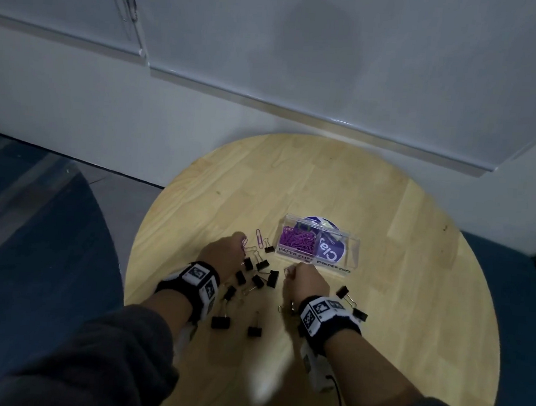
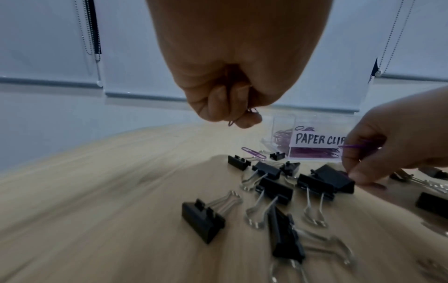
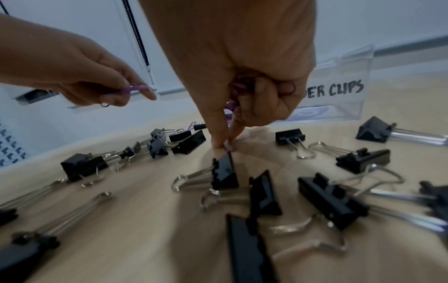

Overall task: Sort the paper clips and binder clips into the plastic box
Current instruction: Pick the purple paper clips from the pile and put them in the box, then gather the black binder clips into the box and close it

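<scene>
A clear plastic box (image 1: pixel 353 256) stands on the round wooden table, with purple paper clips (image 1: pixel 297 239) piled in its left compartment, labelled PAPER CLIPS. Several black binder clips (image 1: pixel 272 278) lie scattered in front of it, between and around my hands. My left hand (image 1: pixel 241 244) is curled into a fist that holds purple paper clips (image 2: pixel 252 111) just above the table. My right hand (image 3: pixel 224 146) holds more purple clips (image 3: pixel 238 86) in its curled fingers while thumb and forefinger pinch down at the table beside a binder clip (image 3: pixel 224 172). One loose purple paper clip (image 1: pixel 259 237) lies left of the box.
The table (image 1: pixel 393 338) sits against a white wall with roller blinds (image 1: pixel 334 49) above. Blue carpet (image 1: pixel 35 250) shows on the left and a dark blue surface on the right. A purple round sticker (image 1: pixel 333 253) shows through the box's right compartment.
</scene>
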Available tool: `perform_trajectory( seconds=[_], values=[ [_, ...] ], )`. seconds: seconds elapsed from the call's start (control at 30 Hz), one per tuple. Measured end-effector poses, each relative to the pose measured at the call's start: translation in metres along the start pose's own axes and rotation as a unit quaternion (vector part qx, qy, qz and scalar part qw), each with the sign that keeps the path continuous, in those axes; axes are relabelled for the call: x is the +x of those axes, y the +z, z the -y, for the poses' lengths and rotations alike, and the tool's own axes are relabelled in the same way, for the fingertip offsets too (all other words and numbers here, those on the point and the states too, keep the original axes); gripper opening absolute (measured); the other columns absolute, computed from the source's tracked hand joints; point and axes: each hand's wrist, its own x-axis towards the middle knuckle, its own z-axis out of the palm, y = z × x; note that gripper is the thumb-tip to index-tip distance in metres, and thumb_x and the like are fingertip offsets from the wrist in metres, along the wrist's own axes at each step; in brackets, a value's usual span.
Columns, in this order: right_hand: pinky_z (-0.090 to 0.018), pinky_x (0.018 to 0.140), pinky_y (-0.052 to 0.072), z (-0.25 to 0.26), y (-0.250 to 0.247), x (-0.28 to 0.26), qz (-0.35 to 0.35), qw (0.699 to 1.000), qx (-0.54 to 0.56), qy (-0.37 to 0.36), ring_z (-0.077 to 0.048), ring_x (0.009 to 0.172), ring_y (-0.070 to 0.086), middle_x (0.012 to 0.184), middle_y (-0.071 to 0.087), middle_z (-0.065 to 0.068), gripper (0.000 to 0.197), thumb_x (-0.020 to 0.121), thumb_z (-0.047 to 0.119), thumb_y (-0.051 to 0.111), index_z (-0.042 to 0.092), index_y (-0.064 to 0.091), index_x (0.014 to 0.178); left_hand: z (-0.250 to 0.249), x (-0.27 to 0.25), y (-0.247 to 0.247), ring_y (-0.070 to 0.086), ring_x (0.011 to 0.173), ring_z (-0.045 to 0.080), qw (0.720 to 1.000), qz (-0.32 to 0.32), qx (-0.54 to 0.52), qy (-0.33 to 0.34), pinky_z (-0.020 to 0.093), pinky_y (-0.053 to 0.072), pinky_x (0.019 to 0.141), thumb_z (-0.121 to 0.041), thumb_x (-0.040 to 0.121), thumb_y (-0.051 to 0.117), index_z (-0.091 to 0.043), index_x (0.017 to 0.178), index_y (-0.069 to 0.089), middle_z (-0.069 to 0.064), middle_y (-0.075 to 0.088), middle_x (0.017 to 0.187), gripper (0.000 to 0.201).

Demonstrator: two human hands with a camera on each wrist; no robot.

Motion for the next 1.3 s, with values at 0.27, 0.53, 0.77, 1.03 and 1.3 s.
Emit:
perform_trajectory(
  seconds=[0.27,0.53,0.77,1.03,1.3],
  values=[
    [-0.026,0.078,0.040,-0.008,-0.008,0.003,0.113,0.988,0.012,-0.103,-0.017,0.083,0.050,0.085,0.055,-0.003,0.024,0.096,0.028,0.049,0.019,0.044,0.074,-0.022,0.033,-0.011,0.062,0.107,0.031,0.996,-0.003,0.082,-0.046,0.035,0.047,0.089,-0.027,0.101,0.030,-0.004,0.110,0.060,0.014,0.065,0.118,0.040],
    [-0.011,0.064,0.038,-0.022,-0.025,0.002,0.173,0.961,0.174,-0.126,0.004,0.062,0.049,0.082,0.055,-0.001,0.022,0.090,0.001,0.037,0.018,0.047,0.098,-0.034,0.079,-0.004,0.063,0.108,0.029,0.990,0.072,0.061,-0.104,0.031,0.045,0.078,-0.038,0.099,0.041,-0.001,0.115,0.061,0.014,0.066,0.117,0.044],
    [-0.023,0.076,0.044,0.003,-0.073,0.019,0.070,0.941,0.303,-0.134,-0.019,0.099,0.054,0.108,0.057,-0.003,0.027,0.099,0.010,0.038,0.009,0.053,0.122,-0.020,0.101,0.022,0.050,0.127,0.032,0.985,0.122,0.045,-0.118,0.037,0.040,0.106,-0.022,0.100,0.040,0.001,0.133,0.050,0.016,0.051,0.140,0.041],
    [-0.023,0.080,0.039,0.023,-0.059,0.060,-0.061,0.959,0.247,-0.127,-0.023,0.099,0.056,0.106,0.062,-0.008,0.018,0.092,0.006,0.048,0.004,0.059,0.105,-0.017,0.081,0.011,0.059,0.114,0.031,0.990,0.113,0.044,-0.070,0.034,0.045,0.096,-0.026,0.103,0.030,0.002,0.117,0.060,0.017,0.062,0.124,0.043],
    [-0.034,0.089,0.045,0.010,-0.070,0.052,-0.038,0.978,0.035,-0.201,-0.027,0.104,0.058,0.111,0.064,-0.012,0.023,0.087,0.010,0.058,0.005,0.061,0.109,-0.046,0.066,-0.025,0.061,0.098,0.036,0.999,0.012,-0.029,0.022,0.039,0.047,0.083,-0.022,0.100,0.033,0.003,0.105,0.055,0.025,0.064,0.106,0.033]
  ],
)
